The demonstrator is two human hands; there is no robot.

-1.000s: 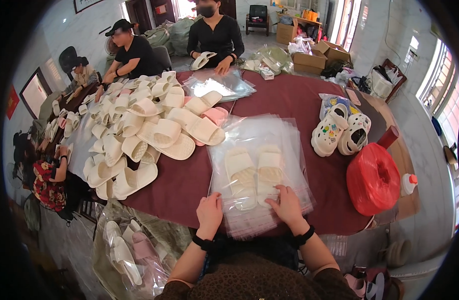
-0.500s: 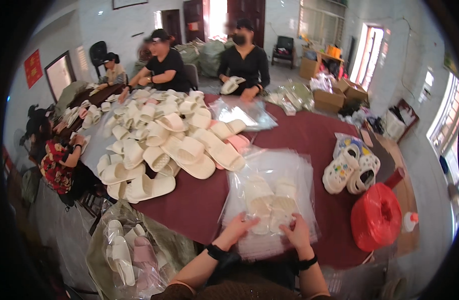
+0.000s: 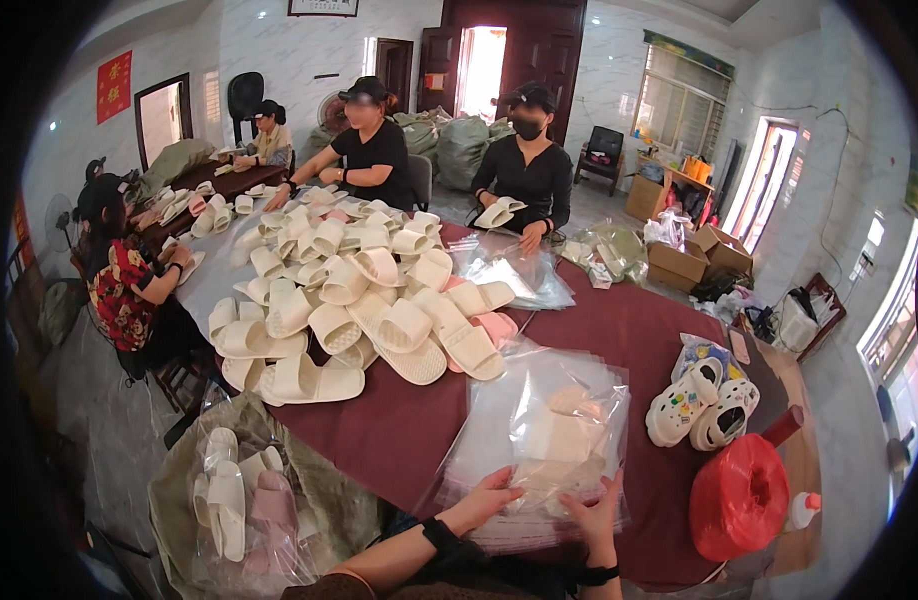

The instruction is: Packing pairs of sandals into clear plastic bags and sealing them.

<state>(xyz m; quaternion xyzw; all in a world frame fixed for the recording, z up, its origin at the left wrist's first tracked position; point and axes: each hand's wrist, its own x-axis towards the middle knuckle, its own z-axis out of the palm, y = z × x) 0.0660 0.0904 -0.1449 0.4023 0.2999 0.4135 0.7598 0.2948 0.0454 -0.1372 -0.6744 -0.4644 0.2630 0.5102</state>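
Observation:
A pair of cream slippers (image 3: 569,425) lies inside a clear plastic bag (image 3: 494,420), on a stack of similar bags at the table's near edge. The slippers look blurred and partly hidden by glare. My left hand (image 3: 479,503) grips the near left corner of the bagged pair, fingers pointing inward. At the near right corner my right hand (image 3: 596,520) has its thumb on the bag and its index finger raised along the side. A large heap of cream slippers (image 3: 354,285), with a few pink ones, covers the table to the left.
White clogs (image 3: 704,405) and a red plastic roll (image 3: 736,495) stand at the right. An open sack (image 3: 179,490) of bagged slippers sits at lower left. Across the table a masked person (image 3: 527,165) holds a slipper by more clear bags (image 3: 514,270). Other people work further left.
The view has tilted up. My hands have shifted at the near end of the bagged slippers, my right index finger now spread from the thumb. The pair looks more tilted and bunched.

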